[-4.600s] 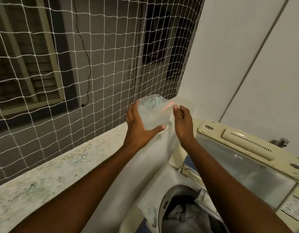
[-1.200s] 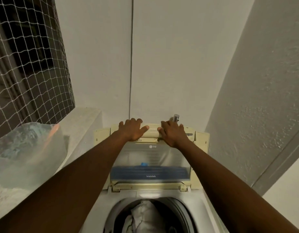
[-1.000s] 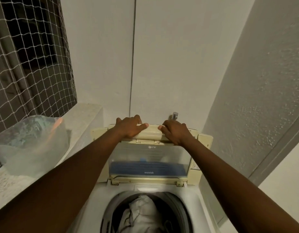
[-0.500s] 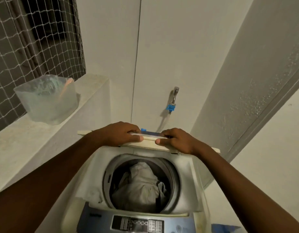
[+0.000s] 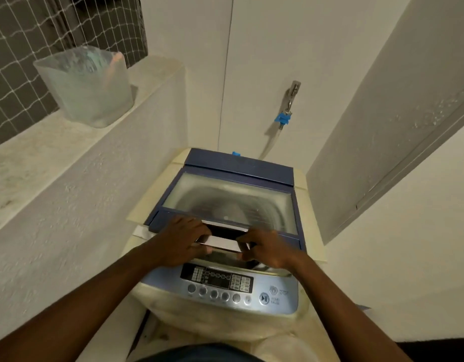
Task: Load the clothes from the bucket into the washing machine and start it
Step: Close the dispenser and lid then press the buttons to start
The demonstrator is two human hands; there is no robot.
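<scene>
The top-loading washing machine (image 5: pixel 306 239) stands below me with its blue-framed glass lid (image 5: pixel 228 199) lowered almost flat. My left hand (image 5: pixel 182 240) and my right hand (image 5: pixel 266 248) both grip the lid's front handle (image 5: pixel 220 242), a narrow gap still showing under it. The drum shows dimly through the glass; the clothes are hidden. The control panel (image 5: pixel 220 283) with round buttons and a start/pause button (image 5: pixel 264 298) lies just below my hands. The translucent bucket (image 5: pixel 87 84) stands on the ledge at the upper left.
A stone ledge (image 5: pixel 43 152) runs along the left, backed by white netting (image 5: pixel 29 30). A wall tap (image 5: pixel 292 97) with a blue fitting and hose sits behind the machine. White walls close in at the back and right.
Both hands have swung the lid from upright down over the drum, covering the clothes. My view has tilted down, so the control panel now shows.
</scene>
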